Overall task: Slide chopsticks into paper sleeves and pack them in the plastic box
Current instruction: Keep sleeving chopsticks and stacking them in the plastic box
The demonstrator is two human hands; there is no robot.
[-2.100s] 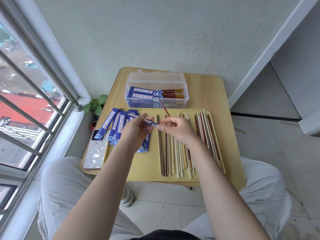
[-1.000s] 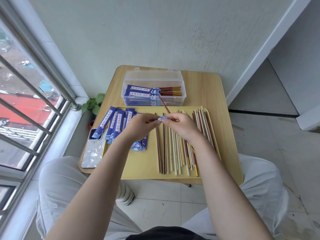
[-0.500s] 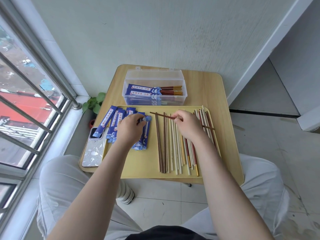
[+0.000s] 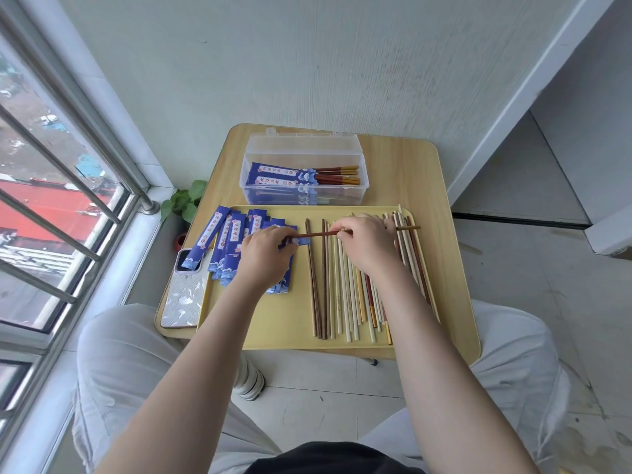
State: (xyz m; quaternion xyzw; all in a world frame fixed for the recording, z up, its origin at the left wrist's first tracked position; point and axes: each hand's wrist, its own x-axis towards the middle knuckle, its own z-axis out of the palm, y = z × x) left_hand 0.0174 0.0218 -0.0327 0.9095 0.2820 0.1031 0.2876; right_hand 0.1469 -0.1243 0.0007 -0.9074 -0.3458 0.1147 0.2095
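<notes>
The right hand (image 4: pixel 367 246) pinches a dark brown chopstick (image 4: pixel 321 234) between thumb and fingertips and holds it crosswise above the yellow tray (image 4: pixel 287 323), its far end sticking out past the hand toward the tray's right edge. The left hand (image 4: pixel 268 256) has its fingers curled around the open end of a blue paper sleeve (image 4: pixel 301 241), and the tip of the chopstick meets that opening. More blue sleeves (image 4: pixel 219 234) lie fanned over the tray's left part, one hanging over its left rim onto a phone (image 4: pixel 183 295) at the table's left edge. Loose chopsticks (image 4: pixel 342 302), brown and pale, lie side by side along the tray's right half. The clear plastic box (image 4: pixel 304 189) stands open just behind the tray near the table's far edge and holds sleeved chopsticks (image 4: pixel 307 176). A small green plant (image 4: pixel 183 200) sits on the floor beside the table's left edge.
</notes>
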